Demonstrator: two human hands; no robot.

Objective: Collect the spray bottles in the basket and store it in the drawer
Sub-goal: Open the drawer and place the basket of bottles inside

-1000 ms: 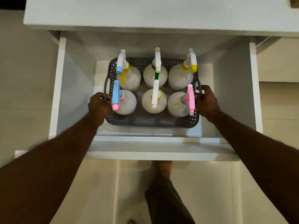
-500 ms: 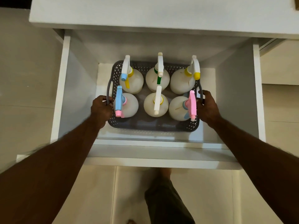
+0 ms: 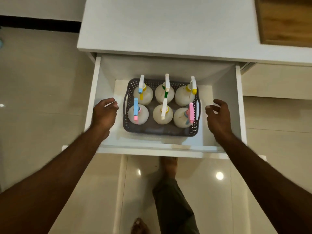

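Basket (image 3: pixel 160 130) down on the drawer (image 3: pixel 239 105) floor, six spray bottles (image 3: pixel 163 114) upright inside in two rows. Nearest: left hand (image 3: pixel 103 115) and right hand (image 3: pixel 218 116) just beside the basket's side handles, fingers loosely curled, gripping nothing, clear of the plastic. Farther back: drawer wide open under the white cabinet top (image 3: pixel 168 27). Risks from here: tall trigger heads catching the cabinet edge on closing; a hard shove toppling bottles; fingers pinched at the front.
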